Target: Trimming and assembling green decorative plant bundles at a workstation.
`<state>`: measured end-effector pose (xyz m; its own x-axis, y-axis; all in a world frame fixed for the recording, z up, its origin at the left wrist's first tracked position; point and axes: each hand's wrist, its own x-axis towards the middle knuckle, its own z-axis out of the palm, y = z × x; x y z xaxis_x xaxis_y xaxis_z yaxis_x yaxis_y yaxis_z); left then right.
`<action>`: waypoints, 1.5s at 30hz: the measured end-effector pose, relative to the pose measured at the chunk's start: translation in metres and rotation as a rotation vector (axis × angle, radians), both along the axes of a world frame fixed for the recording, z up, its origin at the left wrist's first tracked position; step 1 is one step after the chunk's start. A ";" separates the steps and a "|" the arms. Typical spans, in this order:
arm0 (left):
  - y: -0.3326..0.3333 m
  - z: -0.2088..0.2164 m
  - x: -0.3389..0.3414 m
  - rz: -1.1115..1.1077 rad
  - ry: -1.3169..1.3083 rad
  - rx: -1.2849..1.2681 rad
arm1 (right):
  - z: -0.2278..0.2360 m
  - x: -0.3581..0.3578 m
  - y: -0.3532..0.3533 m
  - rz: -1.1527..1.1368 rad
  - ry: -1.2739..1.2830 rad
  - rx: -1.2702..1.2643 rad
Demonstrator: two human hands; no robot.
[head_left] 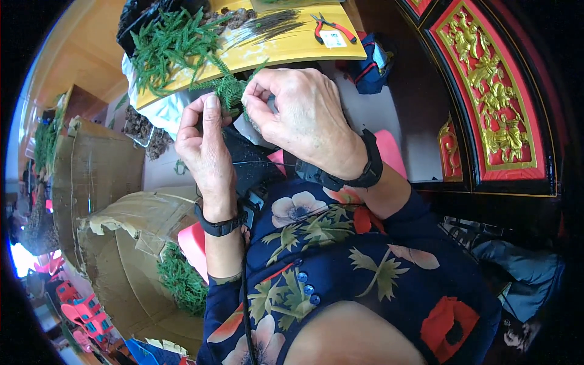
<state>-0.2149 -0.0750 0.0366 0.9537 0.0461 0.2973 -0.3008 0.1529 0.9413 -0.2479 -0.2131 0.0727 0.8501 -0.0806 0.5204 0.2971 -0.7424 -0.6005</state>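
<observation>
1. Above my lap, by the near edge of the yellow table (pixel 316 51), I have the green sprig (pixel 227 91) between my two hands, probably raised there so that I can see it and work on it from both sides.
2. My left hand (pixel 207 143) has its fingers narrow, thumb laid along the forefinger, closed on the lower part of the sprig; I judge this is the steadying grip.
3. My right hand (pixel 304 115) comes over from the other side, fingers curled in beside the sprig. Its back hides much of the contact, so I cannot tell what those fingertips hold.
4. As for direction, the needled tips fan away from me, toward the table, and the lower end faces my body. Its long axis runs roughly outward from me; where its fronds overlap the greenery behind, I cannot trace every tip.
5. Beyond my left hand lies the heap of green sprigs (pixel 173 45), likely put there for easy reach. The thin dark strands (pixel 267 27) lie together in a loose bunch, perhaps to be taken singly.
6. Farther right rest the red-handled pliers (pixel 342 29), their handles toward me, which would suit a quick grasp.
</observation>
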 end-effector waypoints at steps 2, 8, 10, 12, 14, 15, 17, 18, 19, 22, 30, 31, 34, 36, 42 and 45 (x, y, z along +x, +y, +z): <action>0.001 0.000 0.002 -0.023 0.020 -0.024 | -0.001 0.001 0.000 0.002 0.004 -0.006; 0.002 0.000 -0.001 -0.049 0.016 0.015 | -0.003 0.002 0.001 -0.024 -0.048 -0.022; 0.000 -0.001 -0.001 -0.042 0.018 -0.006 | -0.006 0.003 0.000 -0.050 -0.067 -0.042; -0.002 -0.001 -0.001 -0.042 0.022 -0.017 | -0.006 0.002 -0.001 -0.059 -0.057 -0.050; -0.002 0.000 -0.002 -0.017 0.001 0.011 | -0.004 0.001 0.001 -0.061 -0.045 -0.063; -0.002 0.000 -0.003 -0.005 -0.009 0.025 | -0.004 0.000 0.001 -0.059 -0.044 -0.062; -0.001 -0.001 -0.004 0.010 -0.028 0.052 | -0.004 -0.001 0.002 -0.053 -0.025 -0.065; -0.001 0.000 -0.003 0.022 -0.053 0.078 | -0.003 0.000 0.002 -0.052 -0.019 -0.068; -0.002 0.000 -0.003 0.034 -0.077 0.103 | -0.003 0.000 0.002 -0.053 -0.021 -0.069; -0.002 -0.003 -0.002 0.042 -0.079 0.132 | -0.003 -0.001 0.000 -0.055 -0.008 -0.069; -0.004 -0.007 -0.001 0.038 -0.074 0.136 | -0.001 -0.005 -0.003 -0.050 0.056 -0.127; -0.004 -0.007 -0.001 0.039 -0.073 0.129 | 0.000 -0.006 -0.004 -0.050 0.057 -0.127; -0.004 -0.006 -0.001 0.015 -0.056 0.116 | 0.002 -0.009 -0.003 -0.035 0.021 -0.101; -0.004 -0.005 -0.001 0.004 -0.050 0.109 | 0.006 -0.011 -0.002 -0.030 0.004 -0.083; -0.006 -0.003 -0.003 0.004 -0.044 0.125 | 0.008 -0.007 -0.002 -0.033 -0.004 -0.061; -0.006 -0.005 -0.003 0.004 -0.040 0.109 | 0.003 -0.006 -0.002 -0.034 0.018 -0.059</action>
<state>-0.2176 -0.0806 0.0315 0.9408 0.0152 0.3387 -0.3390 0.0488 0.9395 -0.2538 -0.2148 0.0752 0.8564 -0.0794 0.5102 0.2607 -0.7864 -0.5600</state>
